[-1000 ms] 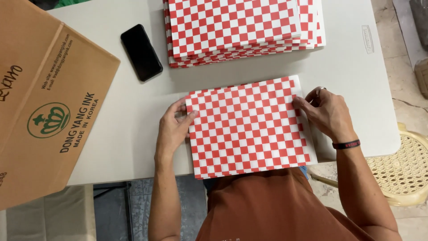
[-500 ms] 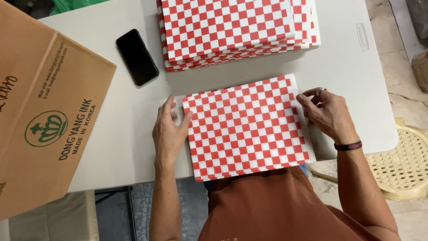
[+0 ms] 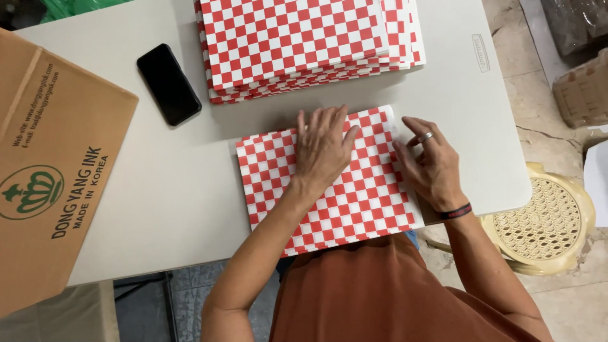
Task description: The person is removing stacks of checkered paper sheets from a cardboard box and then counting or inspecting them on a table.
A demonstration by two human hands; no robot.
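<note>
A folded sheet of red-and-white checkered paper lies on the white table close to its near edge. My left hand lies flat on the sheet's upper middle, fingers spread and pointing away from me. My right hand rests at the sheet's right edge, fingers curled against it; it wears a ring, and a dark band circles the wrist. Neither hand grips anything.
A tall stack of the same checkered paper sits at the table's far side. A black phone lies left of it. A brown cardboard box overhangs the table's left end. A yellow plastic stool stands on the tiled floor at right.
My left hand has slid from the sheet's left edge across to its middle. My right hand stays at the right edge. The view has shifted slightly.
</note>
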